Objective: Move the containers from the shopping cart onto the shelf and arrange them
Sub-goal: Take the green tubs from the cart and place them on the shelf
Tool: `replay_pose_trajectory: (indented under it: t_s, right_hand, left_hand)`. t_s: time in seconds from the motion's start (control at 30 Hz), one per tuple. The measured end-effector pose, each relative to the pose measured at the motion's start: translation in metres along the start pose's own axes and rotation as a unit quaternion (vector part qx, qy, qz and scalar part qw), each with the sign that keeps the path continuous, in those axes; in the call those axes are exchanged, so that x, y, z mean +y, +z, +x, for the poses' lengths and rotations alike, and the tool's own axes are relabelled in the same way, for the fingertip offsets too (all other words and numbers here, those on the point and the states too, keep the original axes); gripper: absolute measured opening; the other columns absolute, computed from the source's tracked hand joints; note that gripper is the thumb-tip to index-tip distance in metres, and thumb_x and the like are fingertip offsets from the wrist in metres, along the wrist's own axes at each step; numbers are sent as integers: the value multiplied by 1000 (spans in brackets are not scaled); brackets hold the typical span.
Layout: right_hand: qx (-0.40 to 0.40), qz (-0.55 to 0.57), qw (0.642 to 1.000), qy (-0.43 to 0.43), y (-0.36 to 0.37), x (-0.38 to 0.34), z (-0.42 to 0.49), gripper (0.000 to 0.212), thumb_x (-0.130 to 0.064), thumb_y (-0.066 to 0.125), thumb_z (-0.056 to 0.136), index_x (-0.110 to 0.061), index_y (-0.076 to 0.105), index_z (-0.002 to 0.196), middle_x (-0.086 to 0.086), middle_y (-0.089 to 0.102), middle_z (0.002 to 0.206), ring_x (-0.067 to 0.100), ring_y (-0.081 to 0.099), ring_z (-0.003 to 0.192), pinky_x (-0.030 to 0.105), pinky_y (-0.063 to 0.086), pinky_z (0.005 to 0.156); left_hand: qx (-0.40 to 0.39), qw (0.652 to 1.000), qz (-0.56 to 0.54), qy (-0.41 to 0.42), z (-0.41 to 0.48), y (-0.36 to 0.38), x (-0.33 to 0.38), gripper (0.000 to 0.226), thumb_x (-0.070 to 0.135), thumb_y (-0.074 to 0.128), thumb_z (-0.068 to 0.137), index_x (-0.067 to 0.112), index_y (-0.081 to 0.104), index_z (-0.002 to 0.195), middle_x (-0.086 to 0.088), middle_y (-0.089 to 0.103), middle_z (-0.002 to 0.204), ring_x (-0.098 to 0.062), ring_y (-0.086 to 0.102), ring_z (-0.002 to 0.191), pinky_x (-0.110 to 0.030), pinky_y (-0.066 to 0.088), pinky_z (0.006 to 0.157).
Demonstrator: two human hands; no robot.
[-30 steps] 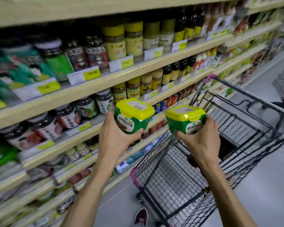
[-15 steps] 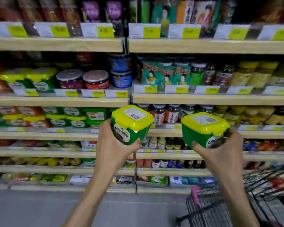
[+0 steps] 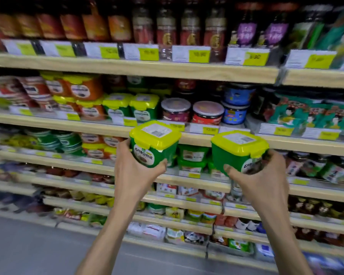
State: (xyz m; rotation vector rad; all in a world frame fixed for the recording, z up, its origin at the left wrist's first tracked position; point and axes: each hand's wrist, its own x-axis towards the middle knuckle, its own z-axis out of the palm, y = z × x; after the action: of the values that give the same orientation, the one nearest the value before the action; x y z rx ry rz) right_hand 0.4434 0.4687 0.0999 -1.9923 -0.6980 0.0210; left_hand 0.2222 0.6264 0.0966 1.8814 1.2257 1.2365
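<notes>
Carrying two green tubs toward the shelf (image 3: 99, 125): left hand (image 3: 136, 176) wraps one tub (image 3: 154, 144), right hand (image 3: 261, 178) the other (image 3: 237, 150), fingers closed round each. Matching tubs (image 3: 130, 106) sit upper left; best to lift both level and set them beside those, labels outward.

Dark bottles (image 3: 190, 26) line the top tier, with yellow price tags (image 3: 199, 54) along the edge below them. To the right stand two red-lidded jars (image 3: 208, 113), stacked blue tubs (image 3: 236, 108) and teal packets (image 3: 292, 114). Grey floor (image 3: 38, 247) lies nearest, lower left.
</notes>
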Motion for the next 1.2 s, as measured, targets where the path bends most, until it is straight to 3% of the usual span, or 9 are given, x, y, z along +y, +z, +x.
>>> replay_pose_trajectory:
  t_s: [0.1, 0.2, 0.33, 0.4, 0.57, 0.77, 0.97, 1.1, 1.2]
  right_hand:
    - [7, 5, 1000, -10, 45, -43, -9, 96, -72, 82, 53, -20, 46, 125, 1, 58, 110, 24, 61, 93, 40, 52, 72]
    - [17, 0, 1000, -11, 81, -77, -18, 98, -62, 86, 59, -16, 41, 133, 1, 54, 118, 24, 56, 102, 41, 50, 83]
    - [18, 3, 999, -26, 116, -108, -21, 98, -68, 84, 56, -21, 43, 132, 2, 58, 119, 22, 61, 100, 41, 52, 81]
    - [21, 1, 999, -33, 127, -120, -20, 94, -68, 84, 55, -25, 43, 128, 0, 59, 117, 22, 62, 100, 43, 52, 83]
    - [18, 16, 999, -44, 142, -144, -10, 93, -61, 88, 55, -26, 43, 129, -4, 56, 122, 20, 61, 109, 42, 51, 90]
    - [14, 28, 998, -62, 150, -151, 9, 95, -56, 89, 55, -24, 44, 132, -7, 52, 123, 15, 56, 110, 31, 44, 84]
    - [2, 25, 997, -78, 154, -153, 27, 86, -58, 88, 53, -33, 38, 119, -7, 54, 119, 12, 56, 106, 35, 48, 89]
    - [-4, 25, 996, -84, 159, -149, 36, 94, -59, 88, 53, -25, 43, 128, -5, 55, 121, 13, 58, 106, 32, 47, 86]
    - [-11, 18, 996, -87, 161, -146, 44, 96, -56, 90, 54, -23, 44, 130, -7, 54, 120, 13, 58, 104, 30, 45, 84]
  left_hand:
    - [13, 1000, -4, 10, 43, -35, -28, 86, 46, 90, 59, 20, 44, 127, 0, 54, 120, -15, 55, 107, -17, 45, 73]
    - [24, 1000, -13, 13, 84, -60, -48, 86, 46, 91, 59, 18, 46, 127, 4, 54, 117, -10, 53, 103, -6, 40, 66]
    - [47, 999, -7, 22, 129, -74, -61, 85, 49, 90, 61, 16, 47, 126, 7, 51, 115, -9, 51, 102, -19, 39, 73]
    - [52, 998, -9, 24, 148, -75, -65, 86, 50, 89, 61, 14, 47, 126, 6, 50, 115, -9, 50, 102, -19, 40, 72]
    - [72, 997, -1, 19, 181, -63, -72, 92, 63, 85, 56, 14, 48, 125, 1, 53, 118, -20, 54, 112, -37, 49, 85]
    - [96, 995, -13, 19, 203, -44, -63, 92, 56, 88, 60, 9, 47, 128, -2, 53, 121, -17, 53, 111, -19, 32, 79]
    - [142, 990, -5, 11, 221, -28, -59, 92, 56, 88, 60, 7, 48, 127, -5, 54, 123, -21, 54, 110, -27, 38, 82]
    - [155, 988, 18, -9, 230, -19, -61, 92, 61, 85, 62, 8, 46, 126, -6, 53, 123, -24, 54, 111, -29, 33, 81]
    - [164, 986, 23, -11, 237, -11, -63, 95, 64, 84, 60, 7, 46, 125, -8, 53, 121, -27, 54, 111, -37, 44, 84]
